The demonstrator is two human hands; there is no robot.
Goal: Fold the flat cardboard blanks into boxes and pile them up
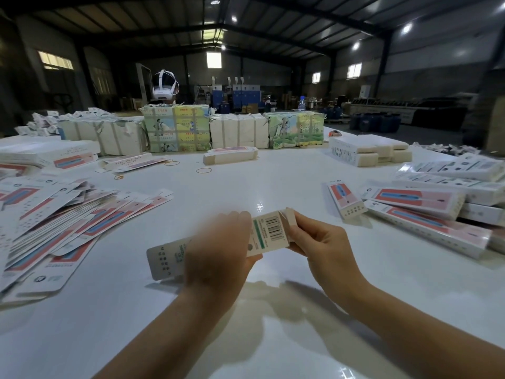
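Your left hand grips the box round its middle above the table; your right hand pinches its end flap.

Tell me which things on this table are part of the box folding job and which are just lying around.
Part of the job:
- box gripped by left hand and right hand
- flat blanks fanned out on the left
- folded boxes piled on the right

Just lying about:
- rubber bands
- wrapped bundles at the far edge
- white headset
- water bottle
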